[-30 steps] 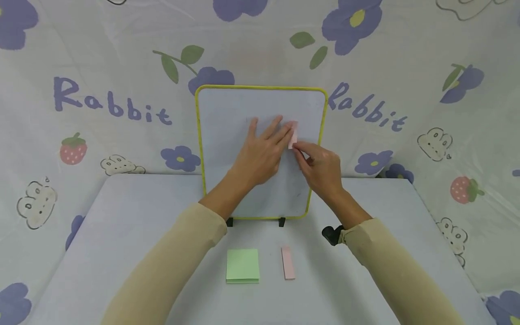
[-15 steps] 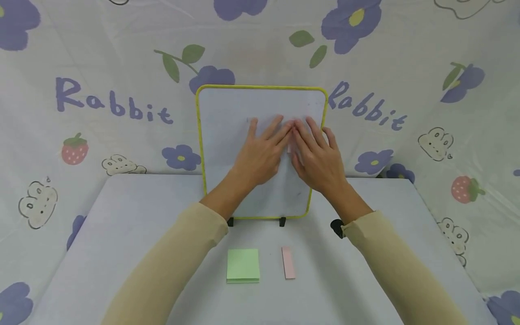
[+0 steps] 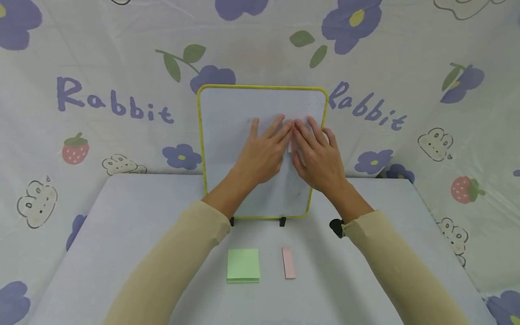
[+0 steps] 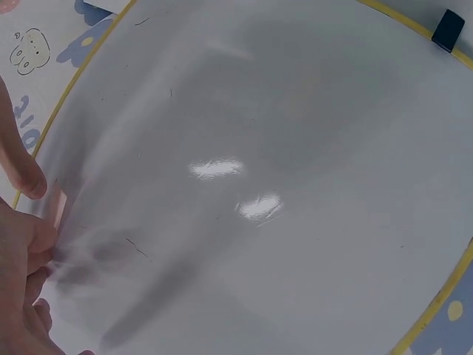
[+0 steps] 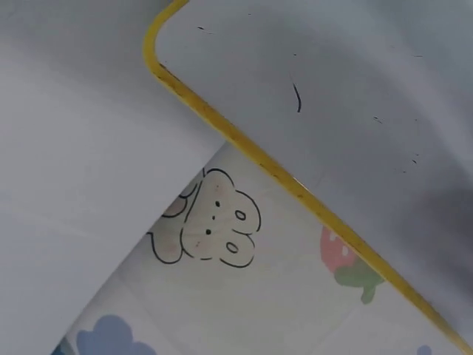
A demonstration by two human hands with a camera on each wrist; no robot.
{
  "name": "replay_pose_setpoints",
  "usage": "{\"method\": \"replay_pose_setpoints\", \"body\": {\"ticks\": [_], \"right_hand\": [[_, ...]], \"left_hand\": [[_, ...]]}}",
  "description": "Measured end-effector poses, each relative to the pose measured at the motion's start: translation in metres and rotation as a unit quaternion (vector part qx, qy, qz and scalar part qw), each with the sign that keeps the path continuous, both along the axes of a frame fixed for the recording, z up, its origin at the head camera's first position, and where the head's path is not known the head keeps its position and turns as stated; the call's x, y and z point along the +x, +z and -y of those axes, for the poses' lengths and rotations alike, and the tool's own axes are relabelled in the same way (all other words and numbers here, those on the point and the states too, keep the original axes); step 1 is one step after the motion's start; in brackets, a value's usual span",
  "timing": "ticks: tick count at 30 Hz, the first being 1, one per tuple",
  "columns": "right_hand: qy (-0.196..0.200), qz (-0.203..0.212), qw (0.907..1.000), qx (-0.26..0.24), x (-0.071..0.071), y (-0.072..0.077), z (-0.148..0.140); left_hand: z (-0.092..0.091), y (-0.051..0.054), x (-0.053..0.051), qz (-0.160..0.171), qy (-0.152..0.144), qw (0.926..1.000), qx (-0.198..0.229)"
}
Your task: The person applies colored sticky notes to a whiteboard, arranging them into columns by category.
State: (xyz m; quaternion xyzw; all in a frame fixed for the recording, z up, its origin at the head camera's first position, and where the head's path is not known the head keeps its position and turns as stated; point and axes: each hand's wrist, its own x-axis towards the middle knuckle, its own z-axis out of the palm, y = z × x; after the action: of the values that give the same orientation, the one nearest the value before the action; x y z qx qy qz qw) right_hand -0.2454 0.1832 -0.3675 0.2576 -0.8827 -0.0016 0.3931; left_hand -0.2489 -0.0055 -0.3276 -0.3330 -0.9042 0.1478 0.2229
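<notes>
A whiteboard with a yellow frame [image 3: 227,108] stands upright on black feet. The left hand [image 3: 262,153] lies against it with fingers spread, its fingertips at the top of a pink paper strip [image 3: 290,146]. Over the strip's right side, the right hand [image 3: 321,155] presses with extended fingers, its fingertips meeting the left hand's. Most of the strip is hidden by the fingers. In the left wrist view, part of the strip [image 4: 58,207] shows beside the left hand [image 4: 22,274]. The right wrist view shows the board's framed corner [image 5: 244,140] and no hand.
On the white table [image 3: 142,234] before the board lie a green sticky-note pad [image 3: 243,265] and, to its right, a narrow pink pad [image 3: 288,262]. A patterned cloth [image 3: 260,54] hangs behind. A small black object [image 3: 336,227] is at the right wrist.
The right hand has stopped pinching the strip's lower end, moved up and spread its fingers against the board beside the left fingertips. The left hand has stayed nearly still.
</notes>
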Motion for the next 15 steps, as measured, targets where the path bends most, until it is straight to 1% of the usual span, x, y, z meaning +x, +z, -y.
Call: {"method": "replay_pose_setpoints", "body": {"ticks": [6, 10, 15], "right_hand": [[0.002, 0.008, 1.0, -0.003, 0.001, 0.0014, -0.0005], [0.001, 0.015, 0.9999, 0.004, 0.0027, 0.0012, -0.001], [-0.004, 0.026, 0.9994, 0.02, 0.0057, 0.0001, -0.0017]], "left_hand": [[-0.003, 0.0001, -0.0001, 0.017, 0.001, 0.9998, 0.009], [-0.0036, -0.0014, -0.0001, 0.016, -0.001, 0.9998, 0.013], [-0.004, -0.0052, 0.0005, 0.012, -0.004, 0.9999, 0.004]]}}
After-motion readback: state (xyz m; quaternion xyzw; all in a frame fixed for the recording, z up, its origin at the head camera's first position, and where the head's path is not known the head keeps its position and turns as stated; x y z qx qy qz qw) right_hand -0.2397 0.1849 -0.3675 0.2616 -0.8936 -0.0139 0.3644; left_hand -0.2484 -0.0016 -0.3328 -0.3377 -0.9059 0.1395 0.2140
